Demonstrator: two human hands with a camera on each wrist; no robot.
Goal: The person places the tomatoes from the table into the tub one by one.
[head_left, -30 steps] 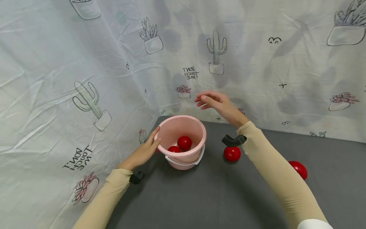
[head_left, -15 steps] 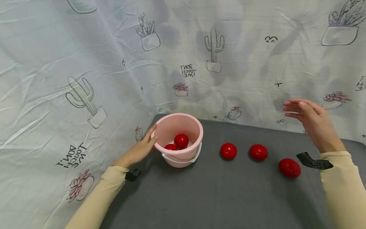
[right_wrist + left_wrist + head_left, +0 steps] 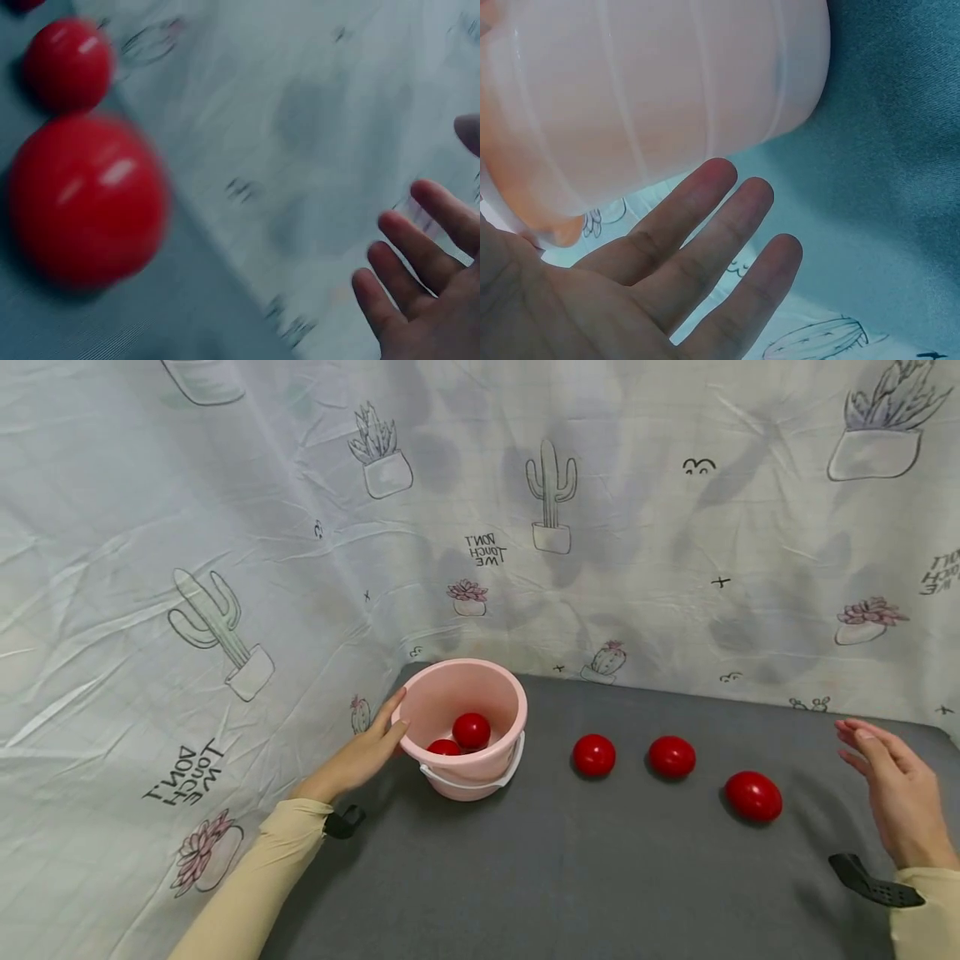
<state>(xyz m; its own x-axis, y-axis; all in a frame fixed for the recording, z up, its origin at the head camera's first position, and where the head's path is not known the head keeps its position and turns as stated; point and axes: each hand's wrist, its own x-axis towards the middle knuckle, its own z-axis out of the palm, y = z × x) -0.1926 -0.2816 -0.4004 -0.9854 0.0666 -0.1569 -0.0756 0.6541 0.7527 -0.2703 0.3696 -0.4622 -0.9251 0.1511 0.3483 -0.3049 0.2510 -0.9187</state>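
Note:
The pink bucket stands upright near the corner, its white handle hanging down in front. Two red balls lie inside: one ball fully visible, the other ball partly behind the rim. My left hand holds the bucket's left rim with thumb and forefinger. In the left wrist view, the other fingers stretch out below the bucket wall. At the far right my right hand hovers, loosely spread and holding nothing. The nearest red ball sits to its left, apart from it.
Two more red balls, a middle one and a left one, lie in a row between the bucket and the nearest ball. Grey cloth covers the surface. Patterned white curtains rise behind and to the left.
My right hand has swung from above the bucket's right side to the far right and come lower. The left hand stays at the bucket rim; the view shifts slightly.

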